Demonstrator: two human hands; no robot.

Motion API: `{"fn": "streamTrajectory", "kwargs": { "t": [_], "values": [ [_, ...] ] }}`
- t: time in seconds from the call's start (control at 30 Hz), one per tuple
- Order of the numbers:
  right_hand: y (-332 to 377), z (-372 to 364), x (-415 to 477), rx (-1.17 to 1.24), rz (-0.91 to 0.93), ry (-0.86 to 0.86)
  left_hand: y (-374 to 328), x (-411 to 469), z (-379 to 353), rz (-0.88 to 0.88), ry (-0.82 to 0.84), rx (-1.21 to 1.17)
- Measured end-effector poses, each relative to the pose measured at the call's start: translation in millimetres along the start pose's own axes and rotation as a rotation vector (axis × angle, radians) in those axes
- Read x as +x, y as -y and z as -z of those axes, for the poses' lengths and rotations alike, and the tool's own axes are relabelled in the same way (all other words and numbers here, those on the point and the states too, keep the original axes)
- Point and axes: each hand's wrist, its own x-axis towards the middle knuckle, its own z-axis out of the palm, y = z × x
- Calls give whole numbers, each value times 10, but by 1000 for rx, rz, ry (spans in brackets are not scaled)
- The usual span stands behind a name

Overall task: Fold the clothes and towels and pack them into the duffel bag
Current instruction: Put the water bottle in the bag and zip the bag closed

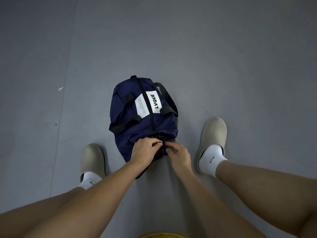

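At the bottom edge peeks a yellow thing; I cannot tell what it is. Just past the knees, the left hand and the right hand sit close together at the near end of the blue duffel bag. The bag lies on the gray floor between two tan shoes. Both hands curl their fingers and pinch the bag where the zipper ends. I cannot tell which hand holds the pull. No clothes or towels show. The zipper looks closed along the top. The bag looks stuffed, so a hard tug could snag cloth in the zipper, or fingers could slip off. Farther on, the black handles flop loose.
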Motion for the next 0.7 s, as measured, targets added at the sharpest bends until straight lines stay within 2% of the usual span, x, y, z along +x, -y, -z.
{"fn": "streamTrajectory", "kwargs": {
  "t": [0.07,0.13,0.27,0.37,0.53,0.7],
  "values": [
    [-48,-38,-32,-104,28,-79,-9,-41,-19,34,-11,-46],
    [-106,-137,-64,-261,102,-80,-2,-82,-29,50,-8,-67],
    [-109,-272,-83,-401,237,-210,40,-183,-19,30,-4,-59],
    [-140,-308,-34,-488,310,-231,60,-213,-17,-21,-17,-8],
    [-135,-263,52,-530,250,-259,32,-233,-58,-85,-134,134],
    [-198,-87,112,-600,160,-252,119,-529,-87,60,-303,-29]
  ]
}}
